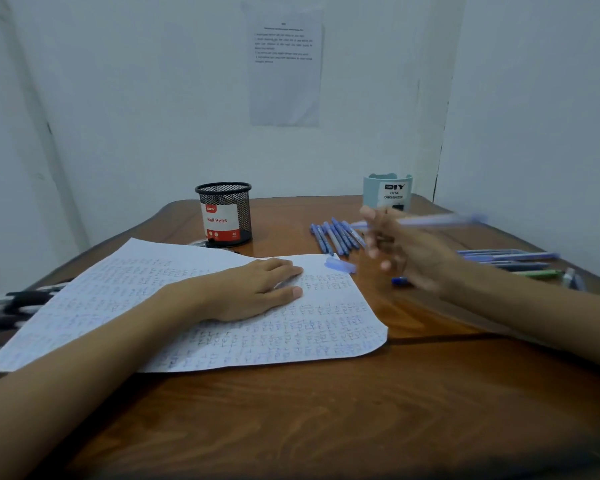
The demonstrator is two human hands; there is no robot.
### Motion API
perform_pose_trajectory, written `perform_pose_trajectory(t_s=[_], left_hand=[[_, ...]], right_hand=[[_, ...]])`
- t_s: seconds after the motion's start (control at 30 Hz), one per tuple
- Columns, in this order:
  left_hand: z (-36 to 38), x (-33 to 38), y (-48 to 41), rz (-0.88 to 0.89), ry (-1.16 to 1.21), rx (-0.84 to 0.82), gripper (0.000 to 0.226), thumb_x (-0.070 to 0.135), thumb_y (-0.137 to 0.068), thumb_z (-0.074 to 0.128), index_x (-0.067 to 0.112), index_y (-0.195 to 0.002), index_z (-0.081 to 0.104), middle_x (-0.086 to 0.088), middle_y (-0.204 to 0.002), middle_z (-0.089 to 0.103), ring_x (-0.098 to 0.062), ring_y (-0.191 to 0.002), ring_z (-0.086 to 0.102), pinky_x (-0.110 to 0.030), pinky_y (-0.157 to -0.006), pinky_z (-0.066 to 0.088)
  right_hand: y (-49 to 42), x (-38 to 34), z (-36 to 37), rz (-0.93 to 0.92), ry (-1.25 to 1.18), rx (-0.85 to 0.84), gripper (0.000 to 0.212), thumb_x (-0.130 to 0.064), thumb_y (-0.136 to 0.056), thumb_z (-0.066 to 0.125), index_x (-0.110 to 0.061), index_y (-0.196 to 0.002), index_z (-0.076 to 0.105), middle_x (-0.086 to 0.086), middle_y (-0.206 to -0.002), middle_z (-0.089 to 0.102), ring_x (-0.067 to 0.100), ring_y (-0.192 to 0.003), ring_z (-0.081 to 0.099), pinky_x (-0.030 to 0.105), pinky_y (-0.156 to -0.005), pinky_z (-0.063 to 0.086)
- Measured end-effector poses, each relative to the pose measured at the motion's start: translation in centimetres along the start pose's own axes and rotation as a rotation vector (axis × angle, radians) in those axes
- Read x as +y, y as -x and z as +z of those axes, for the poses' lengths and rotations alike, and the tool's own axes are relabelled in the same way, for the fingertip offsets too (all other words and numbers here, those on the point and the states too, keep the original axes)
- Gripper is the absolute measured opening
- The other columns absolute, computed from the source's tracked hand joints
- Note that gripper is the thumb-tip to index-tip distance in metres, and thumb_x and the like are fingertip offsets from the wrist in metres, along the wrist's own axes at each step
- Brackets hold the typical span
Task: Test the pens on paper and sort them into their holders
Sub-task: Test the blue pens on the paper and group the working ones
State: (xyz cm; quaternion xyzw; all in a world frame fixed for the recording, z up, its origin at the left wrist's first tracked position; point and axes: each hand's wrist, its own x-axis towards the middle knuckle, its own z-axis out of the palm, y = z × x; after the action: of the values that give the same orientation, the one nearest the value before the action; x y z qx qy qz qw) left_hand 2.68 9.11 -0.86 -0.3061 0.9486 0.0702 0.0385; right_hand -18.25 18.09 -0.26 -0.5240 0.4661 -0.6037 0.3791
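On desk (pixel 326 410) — two holders (pixel 224 216), one sheet (pixel 118 289)

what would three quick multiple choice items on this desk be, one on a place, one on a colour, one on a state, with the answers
1. Where does the loose pen cap lie?
A. in the mesh holder
B. at the far right corner of the paper
C. on the floor

2. What colour is the mesh holder?
A. pink
B. yellow
C. black

3. What is the left hand doing?
A. resting flat on the paper
B. gripping a pen
C. making a fist

Answers:
1 B, the cap sits at the sheet's far right corner.
2 C, its wire mesh and rim are black.
3 A, its fingers lie straight, palm down on the sheet.
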Motion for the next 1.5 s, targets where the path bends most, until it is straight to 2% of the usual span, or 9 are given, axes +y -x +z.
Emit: perform_pose_trajectory(t_s=[0.1,0.17,0.23,0.3,0.47,0.6,0.77,1.13,1.5], left_hand=[[0.1,-0.2,-0.1,0.005,0.013,0.005,0.057,0.049,-0.096,0.023,0.029,-0.149,0.014,0.010,-0.156,0.012,-0.007,-0.141,0.012,-0.022,-0.109,0.011],[0.1,-0.2,-0.1,0.007,0.015,0.011,0.057,0.050,-0.096,0.023,0.030,-0.149,0.015,0.010,-0.156,0.012,-0.006,-0.141,0.012,-0.021,-0.108,0.011],[0.1,-0.3,-0.2,0.009,0.013,0.010,0.057,0.050,-0.096,0.023,0.030,-0.148,0.015,0.011,-0.155,0.012,-0.005,-0.140,0.012,-0.019,-0.106,0.011],[0.2,-0.3,-0.3,0.010,0.013,0.007,0.057,0.051,-0.096,0.023,0.031,-0.148,0.015,0.012,-0.156,0.012,-0.005,-0.140,0.012,-0.019,-0.105,0.010],[0.2,-0.4,-0.4,0.014,0.019,0.005,0.057,0.051,-0.095,0.023,0.032,-0.148,0.014,0.013,-0.156,0.011,-0.004,-0.141,0.011,-0.020,-0.108,0.009],[0.2,-0.5,-0.4,0.007,0.017,0.009,0.058,0.052,-0.094,0.023,0.033,-0.148,0.014,0.014,-0.155,0.011,-0.004,-0.140,0.011,-0.018,-0.106,0.009],[0.2,-0.5,-0.5,0.001,0.020,0.001,0.057,0.052,-0.095,0.022,0.033,-0.148,0.013,0.014,-0.156,0.009,-0.004,-0.141,0.009,-0.017,-0.103,0.007],[0.3,-0.4,-0.4,0.001,0.027,0.000,0.057,0.050,-0.095,0.022,0.033,-0.148,0.012,0.014,-0.156,0.009,-0.003,-0.141,0.009,-0.016,-0.103,0.007],[0.3,-0.5,-0.6,0.001,0.019,0.004,0.056,0.050,-0.096,0.023,0.033,-0.148,0.012,0.014,-0.156,0.009,-0.004,-0.141,0.010,-0.014,-0.098,0.007]], right_hand=[[0.8,1.2,1.0,0.068,0.056,-0.137,0.036,-0.042,-0.084,0.049,-0.010,-0.067,0.052,0.000,-0.041,0.040,0.009,-0.033,0.034,0.016,-0.031,0.029],[1.0,1.2,1.2,0.077,0.087,-0.196,0.024,-0.028,-0.092,0.047,-0.009,-0.080,0.057,0.001,-0.044,0.043,0.009,-0.035,0.038,0.018,-0.033,0.032],[1.0,1.0,1.3,0.100,0.070,-0.234,0.006,-0.016,-0.087,0.055,-0.010,-0.088,0.057,0.001,-0.052,0.053,0.009,-0.043,0.049,0.018,-0.038,0.042],[1.0,1.1,1.3,0.101,0.086,-0.288,0.011,-0.016,-0.074,0.064,-0.010,-0.081,0.058,0.001,-0.059,0.059,0.008,-0.051,0.055,0.017,-0.044,0.047],[1.1,1.1,1.8,0.034,0.265,-0.154,0.037,-0.029,-0.068,0.068,-0.008,-0.050,0.043,-0.004,-0.038,0.044,0.006,-0.032,0.038,0.013,-0.035,0.034],[1.0,1.3,1.9,0.005,0.435,-0.132,0.041,-0.025,-0.081,0.066,-0.006,-0.052,0.043,-0.006,-0.036,0.047,0.004,-0.032,0.039,0.012,-0.038,0.036],[0.7,1.6,1.6,0.026,0.425,-0.131,0.042,-0.007,-0.090,0.057,-0.009,-0.051,0.040,-0.006,-0.036,0.043,0.004,-0.031,0.037,0.012,-0.037,0.034],[0.7,1.5,1.7,0.005,0.459,-0.142,0.038,0.006,-0.084,0.053,-0.007,-0.051,0.039,0.004,-0.045,0.035,0.003,-0.037,0.039,0.008,-0.044,0.037],[0.9,1.5,1.7,0.010,0.447,-0.106,0.040,0.001,-0.087,0.055,-0.009,-0.051,0.041,-0.003,-0.039,0.040,0.004,-0.035,0.039,0.011,-0.039,0.037]])
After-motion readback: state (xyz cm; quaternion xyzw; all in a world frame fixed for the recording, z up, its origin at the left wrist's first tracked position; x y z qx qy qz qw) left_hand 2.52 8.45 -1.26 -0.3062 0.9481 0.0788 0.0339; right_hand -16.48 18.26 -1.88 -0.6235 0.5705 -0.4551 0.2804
